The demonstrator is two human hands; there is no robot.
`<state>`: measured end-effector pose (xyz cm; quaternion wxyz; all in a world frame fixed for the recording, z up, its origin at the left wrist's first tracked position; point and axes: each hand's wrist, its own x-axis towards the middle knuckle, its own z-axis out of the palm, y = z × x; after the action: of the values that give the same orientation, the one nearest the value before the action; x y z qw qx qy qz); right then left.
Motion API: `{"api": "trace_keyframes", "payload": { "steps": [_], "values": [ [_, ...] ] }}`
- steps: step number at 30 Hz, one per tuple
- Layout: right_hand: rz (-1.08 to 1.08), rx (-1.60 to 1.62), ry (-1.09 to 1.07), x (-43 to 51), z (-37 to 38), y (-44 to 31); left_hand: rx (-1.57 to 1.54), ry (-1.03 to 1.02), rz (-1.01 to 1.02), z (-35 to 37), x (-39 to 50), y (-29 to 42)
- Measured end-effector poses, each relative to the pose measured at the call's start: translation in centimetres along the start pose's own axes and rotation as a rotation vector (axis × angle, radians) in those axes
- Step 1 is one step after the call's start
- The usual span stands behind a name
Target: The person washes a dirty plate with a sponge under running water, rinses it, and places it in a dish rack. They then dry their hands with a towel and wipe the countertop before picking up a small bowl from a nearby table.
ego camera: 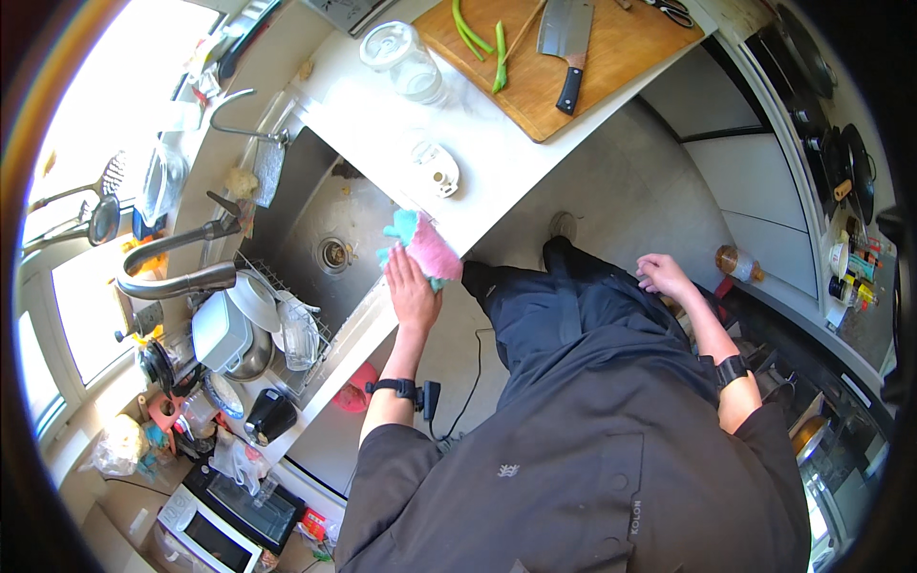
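Note:
My left hand point(414, 286) holds a pink and teal cloth point(432, 247) against the counter's edge beside the sink. Its fingers lie stretched over the cloth, and part of the cloth bunches out beyond them. On the white countertop point(478, 188), just past the cloth, lies a small white plastic appliance part point(435, 170). Farther back stands a clear glass jar point(410, 71). To my right, my right hand point(663, 276) hangs in the air beside my leg, with nothing in it; its fingers are loosely curled and slightly apart.
A wooden cutting board point(530, 118) bears a cleaver point(566, 43) and green stalks point(499, 61). Left of me is the steel sink point(301, 222) under a faucet point(179, 247), with a dish rack point(326, 333) and a black cup point(271, 415). A bottle point(738, 263) lies near the cabinets.

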<state>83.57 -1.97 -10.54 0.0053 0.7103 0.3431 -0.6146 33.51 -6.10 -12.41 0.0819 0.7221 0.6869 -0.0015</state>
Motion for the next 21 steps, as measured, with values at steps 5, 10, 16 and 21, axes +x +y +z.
{"api": "trace_keyframes", "payload": {
  "steps": [5, 10, 16, 21],
  "values": [
    [-0.020, 0.020, 0.016, 0.0, -0.7, 1.5, -0.055, 0.095, -0.022, 0.2, 3.4, 4.0],
    [-0.004, 0.170, 0.037, 0.9, 0.5, 2.9, 0.036, -0.042, -0.043, 0.7, 3.2, 5.4],
    [0.012, 0.269, 0.011, 2.3, 1.6, 2.4, -0.094, -0.133, 0.158, -0.7, 0.3, 6.5],
    [0.045, 0.303, 0.023, 2.9, 3.1, 1.7, -0.646, -0.390, 0.015, -7.7, -0.3, 4.0]
  ]
}}
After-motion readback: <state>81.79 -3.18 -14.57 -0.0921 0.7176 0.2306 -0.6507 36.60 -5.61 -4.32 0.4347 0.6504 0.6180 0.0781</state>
